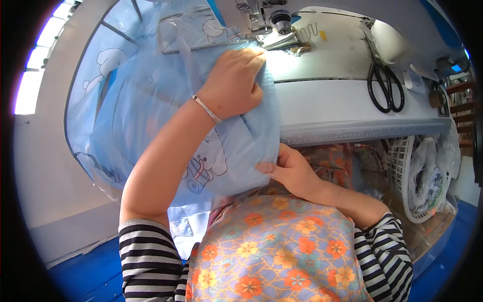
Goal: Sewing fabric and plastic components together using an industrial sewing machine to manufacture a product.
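A person's left hand point(232, 83) presses pale blue fabric point(151, 116) flat by the sewing machine's needle point(261, 27), fingers curled; the right hand point(291, 171) pinches the fabric's lower edge.

So on my white sewing table point(347, 108) there's a pair of black-handled scissors point(385, 86) lying off to the right, blades pointing up toward the machine. The sewing machine point(274, 17) itself sits at the top, presser foot area all shiny metal, with a small tangle of thread scraps point(301, 49) just beside it. Under the table edge on the right hangs a white plastic basket point(402, 166) stuffed with crumpled clear bags point(427, 176). I've got my orange-flowered apron point(276, 251) on over a black-and-white striped top point(146, 256). Blue floor point(90, 277) down below, and bright windows point(37, 60) way off to my left.
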A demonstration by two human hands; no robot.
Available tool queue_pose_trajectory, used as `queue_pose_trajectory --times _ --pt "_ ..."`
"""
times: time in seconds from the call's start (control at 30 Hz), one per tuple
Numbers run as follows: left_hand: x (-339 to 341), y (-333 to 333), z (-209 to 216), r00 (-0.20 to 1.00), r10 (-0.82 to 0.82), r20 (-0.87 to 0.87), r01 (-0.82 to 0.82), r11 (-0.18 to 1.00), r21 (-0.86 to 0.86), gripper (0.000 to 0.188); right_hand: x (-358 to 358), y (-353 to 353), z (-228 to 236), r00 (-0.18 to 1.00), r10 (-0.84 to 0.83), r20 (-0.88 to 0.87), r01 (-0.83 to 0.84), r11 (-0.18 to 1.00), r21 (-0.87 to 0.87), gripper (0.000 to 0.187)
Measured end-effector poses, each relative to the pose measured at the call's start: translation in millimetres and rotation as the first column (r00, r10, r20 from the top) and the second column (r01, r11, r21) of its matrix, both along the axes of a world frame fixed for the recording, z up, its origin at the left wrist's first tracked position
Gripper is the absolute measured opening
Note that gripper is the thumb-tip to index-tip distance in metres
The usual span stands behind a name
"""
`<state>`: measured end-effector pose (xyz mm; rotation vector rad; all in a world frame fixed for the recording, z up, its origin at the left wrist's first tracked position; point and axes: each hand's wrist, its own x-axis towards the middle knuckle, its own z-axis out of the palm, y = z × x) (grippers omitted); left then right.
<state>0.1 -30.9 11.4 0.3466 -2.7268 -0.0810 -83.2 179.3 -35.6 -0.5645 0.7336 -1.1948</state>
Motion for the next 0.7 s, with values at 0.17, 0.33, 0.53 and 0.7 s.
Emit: queue_pose_trajectory --times 0.17,0.33,0.53,0.7 --pt "4.2 -5.3 -4.4 0.999 -0.032 0.012 0.032 0.999 0.003 0.047 -4.1 4.6 9.0 0.999 -0.051 0.009 0.050 0.997 0.056 0.027" --pt "2.2 -11.9 -1.8 0.996 -0.088 -0.016 0.088 0.996 -0.029 0.041 -3.1 4.6 2.7 0.995 -0.103 -0.013 0.103 0.990 0.092 0.026" --pt "6.2 15.4 15.7 0.991 0.018 0.135 -0.024 0.999 0.046 0.040 0.9 4.6 -10.6 0.998 -0.006 -0.065 0.012 0.996 0.089 0.024" --pt "13.2 54.9 8.5 0.985 0.090 0.144 -0.077 0.992 -0.096 0.043 10.3 4.7 -19.4 0.971 0.227 -0.070 -0.210 0.958 0.194 0.022"
